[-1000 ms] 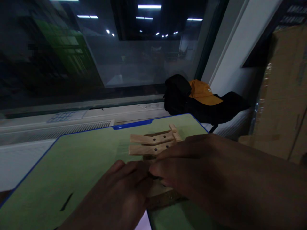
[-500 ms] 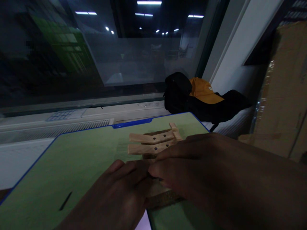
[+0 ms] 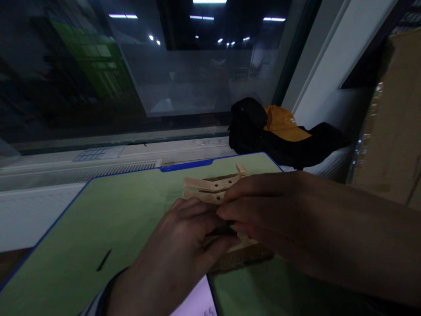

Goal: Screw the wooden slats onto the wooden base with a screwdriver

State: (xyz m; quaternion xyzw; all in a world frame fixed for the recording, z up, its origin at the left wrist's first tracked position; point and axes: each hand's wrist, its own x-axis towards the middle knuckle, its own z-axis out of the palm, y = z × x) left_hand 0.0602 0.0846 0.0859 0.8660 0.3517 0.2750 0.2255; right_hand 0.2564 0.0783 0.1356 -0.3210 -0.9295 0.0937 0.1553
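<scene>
A dim view down onto a green mat [image 3: 98, 219] with a blue edge, set beside a dark window [image 3: 164, 66].

A pale wooden slat assembly [image 3: 210, 184] lies flat on the far middle of the mat. Two of its slats, each with small holes, stick out to the left beyond the hands. Its near part is covered by both hands, with a dark brown strip [image 3: 243, 260] showing beneath it at the near edge.

The left hand [image 3: 184, 250] comes in from below. Its fingers [image 3: 194, 210] curl over the top of the wood and its thumb [image 3: 222, 243] presses against the near side, so it is pinching the piece.

The right hand [image 3: 263, 210] reaches in from the right and lies over the wood. Its fingers [image 3: 230, 213] are stretched out almost straight, and their tips touch the left fingers. It is too dark to tell whether this hand grips the wood or only rests on it.

On the sill behind the mat sits a black bag [image 3: 250, 127] with an orange cap [image 3: 283, 127] on it. A cardboard box [image 3: 391, 131] stands at the far right. A white sheet [image 3: 197, 303] lies at the bottom edge.
</scene>
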